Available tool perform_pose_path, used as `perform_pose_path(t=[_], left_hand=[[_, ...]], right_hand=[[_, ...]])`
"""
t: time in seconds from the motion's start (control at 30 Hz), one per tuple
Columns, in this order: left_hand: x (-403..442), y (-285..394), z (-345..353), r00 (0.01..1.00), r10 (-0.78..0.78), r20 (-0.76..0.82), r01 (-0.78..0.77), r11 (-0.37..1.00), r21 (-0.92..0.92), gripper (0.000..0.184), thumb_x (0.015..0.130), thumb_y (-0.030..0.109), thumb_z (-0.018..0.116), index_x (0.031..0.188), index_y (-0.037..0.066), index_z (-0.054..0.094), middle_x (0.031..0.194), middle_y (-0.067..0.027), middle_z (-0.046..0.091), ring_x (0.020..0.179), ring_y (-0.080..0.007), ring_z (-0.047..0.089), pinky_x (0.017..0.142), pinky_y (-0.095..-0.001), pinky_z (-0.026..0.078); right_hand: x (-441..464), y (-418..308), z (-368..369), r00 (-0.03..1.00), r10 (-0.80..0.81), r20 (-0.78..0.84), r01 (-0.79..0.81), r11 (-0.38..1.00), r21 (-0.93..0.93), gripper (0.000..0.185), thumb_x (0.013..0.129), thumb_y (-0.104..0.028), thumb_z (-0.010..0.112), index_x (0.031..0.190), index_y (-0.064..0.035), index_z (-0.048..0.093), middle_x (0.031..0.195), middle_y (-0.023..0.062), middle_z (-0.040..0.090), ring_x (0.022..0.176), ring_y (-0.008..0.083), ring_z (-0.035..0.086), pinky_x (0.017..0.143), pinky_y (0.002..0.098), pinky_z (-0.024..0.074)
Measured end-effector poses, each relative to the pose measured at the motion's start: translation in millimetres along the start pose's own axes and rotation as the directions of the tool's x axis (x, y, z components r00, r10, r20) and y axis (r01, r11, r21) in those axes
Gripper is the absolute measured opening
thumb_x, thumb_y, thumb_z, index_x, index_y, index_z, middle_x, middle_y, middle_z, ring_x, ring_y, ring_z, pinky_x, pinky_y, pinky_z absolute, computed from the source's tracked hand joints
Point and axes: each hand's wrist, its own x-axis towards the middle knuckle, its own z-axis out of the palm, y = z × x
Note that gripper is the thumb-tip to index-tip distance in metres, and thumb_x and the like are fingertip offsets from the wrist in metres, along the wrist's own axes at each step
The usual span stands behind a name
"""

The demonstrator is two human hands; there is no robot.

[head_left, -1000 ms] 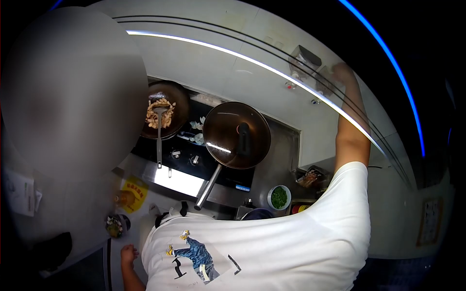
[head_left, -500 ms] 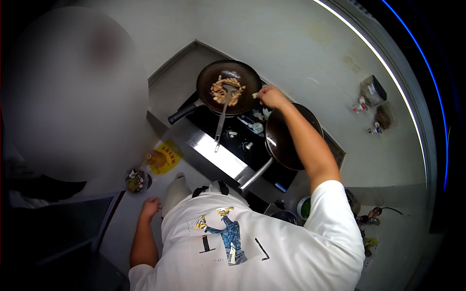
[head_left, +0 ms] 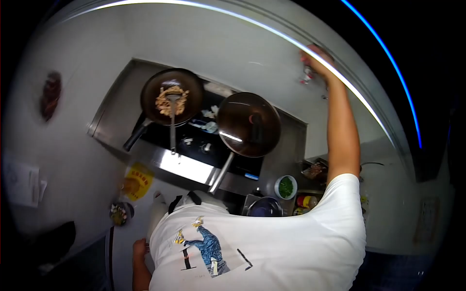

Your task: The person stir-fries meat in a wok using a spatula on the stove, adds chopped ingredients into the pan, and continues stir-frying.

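Observation:
My right hand (head_left: 318,59) reaches up to the far wall, at a small wall-mounted container with a red and white part (head_left: 307,73). It is smeared, and the light strip crosses it, so its grip is unclear. My left hand (head_left: 141,246) hangs low by my side, loosely curled, with nothing visible in it. On the left of the stove, a wok (head_left: 191,92) holds light brown chopped food (head_left: 165,101). A metal spatula (head_left: 173,128) rests in it, handle toward me. Right of it sits a second dark pan (head_left: 242,119) with a metal handle.
Crumpled pale scraps (head_left: 208,125) lie on the black stove (head_left: 194,140) between the pans. On the right stand a bowl of chopped greens (head_left: 285,187), a dark blue bowl (head_left: 264,207) and several jars (head_left: 307,201). A yellow bag (head_left: 138,182) and a container of scraps (head_left: 121,213) are lower left.
My right hand has moved from beside the wok, where it pinched a small pale piece, up right to the wall container. The view has turned rightward. The spatula stays in the wok.

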Motion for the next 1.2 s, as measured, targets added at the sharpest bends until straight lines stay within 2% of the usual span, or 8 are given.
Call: perform_pose_path(t=[0.23,0.33,0.47,0.63,0.8,0.9,1.1,1.2], left_hand=[[-8,83,4,0.995,-0.075,-0.072,0.047,0.942,-0.334,0.025,0.089,0.026,0.053,0.093,0.003,0.060,0.077,-0.0063,0.060,0.062,-0.0155,0.058,0.053,-0.0291,0.044],[-5,88,10,0.996,-0.017,-0.089,-0.015,0.940,-0.340,0.023,0.091,0.026,0.053,0.092,0.004,0.060,0.078,-0.0058,0.060,0.060,-0.0138,0.056,0.052,-0.0274,0.042],[-6,76,20,0.997,-0.008,-0.080,-0.019,0.946,-0.323,0.025,0.092,0.030,0.053,0.094,0.005,0.059,0.078,-0.0060,0.060,0.060,-0.0143,0.055,0.051,-0.0283,0.043],[-13,44,31,0.988,-0.152,-0.043,0.132,0.944,-0.303,0.026,0.092,0.031,0.053,0.097,0.006,0.057,0.079,-0.0070,0.059,0.061,-0.0175,0.057,0.052,-0.0317,0.046],[-25,31,33,0.975,-0.221,-0.022,0.201,0.919,-0.339,0.028,0.092,0.031,0.053,0.101,0.005,0.056,0.081,-0.0082,0.060,0.063,-0.0199,0.058,0.053,-0.0339,0.048],[-23,28,30,0.998,-0.014,-0.057,0.005,0.986,-0.165,0.028,0.092,0.030,0.053,0.101,0.004,0.055,0.081,-0.0084,0.060,0.063,-0.0194,0.058,0.053,-0.0328,0.048],[-15,48,23,0.992,0.087,-0.088,-0.097,0.988,-0.122,0.025,0.092,0.026,0.052,0.100,0.003,0.056,0.082,-0.0085,0.060,0.062,-0.0168,0.057,0.053,-0.0294,0.046],[-29,78,22,0.988,-0.115,-0.107,0.075,0.943,-0.325,0.024,0.091,0.026,0.052,0.099,0.003,0.056,0.081,-0.0079,0.059,0.061,-0.0161,0.056,0.052,-0.0290,0.044]], right_hand=[[-10,114,-108,0.939,0.210,-0.274,-0.194,0.977,0.085,0.039,0.088,-0.041,0.054,0.095,-0.0043,0.064,0.079,0.0072,0.064,0.071,0.0153,0.058,0.066,0.0292,0.0472],[-10,133,-104,0.951,0.291,-0.103,-0.281,0.955,0.100,0.046,0.089,-0.047,0.052,0.099,-0.0040,0.064,0.081,0.0089,0.065,0.074,0.0170,0.059,0.067,0.0302,0.0477],[0,134,-112,0.865,0.269,0.424,-0.328,0.942,0.071,0.056,0.090,-0.056,0.049,0.104,-0.0036,0.064,0.085,0.0113,0.066,0.077,0.0192,0.060,0.069,0.0315,0.0485],[6,133,-84,0.835,0.550,0.015,-0.532,0.814,-0.234,0.059,0.089,-0.056,0.049,0.108,-0.0022,0.064,0.089,0.0163,0.067,0.074,0.0222,0.063,0.067,0.0347,0.0502],[2,129,-90,0.863,0.494,0.106,-0.480,0.867,-0.133,0.055,0.087,-0.052,0.053,0.097,0.0005,0.066,0.075,0.0105,0.066,0.064,0.0189,0.060,0.061,0.0322,0.0492],[17,167,-98,0.881,0.469,0.062,-0.455,0.877,-0.156,0.054,0.088,-0.053,0.054,0.092,-0.0005,0.067,0.072,0.0080,0.064,0.061,0.0179,0.058,0.057,0.0310,0.0475],[7,153,-86,0.905,0.424,0.026,-0.423,0.906,-0.022,0.055,0.089,-0.056,0.049,0.088,-0.0042,0.068,0.074,0.0096,0.065,0.064,0.0206,0.058,0.061,0.0326,0.0466],[-25,97,-88,0.953,0.299,0.042,-0.291,0.946,-0.145,0.059,0.090,-0.058,0.046,0.089,-0.0038,0.069,0.075,0.0107,0.065,0.066,0.0219,0.059,0.063,0.0346,0.0472]])
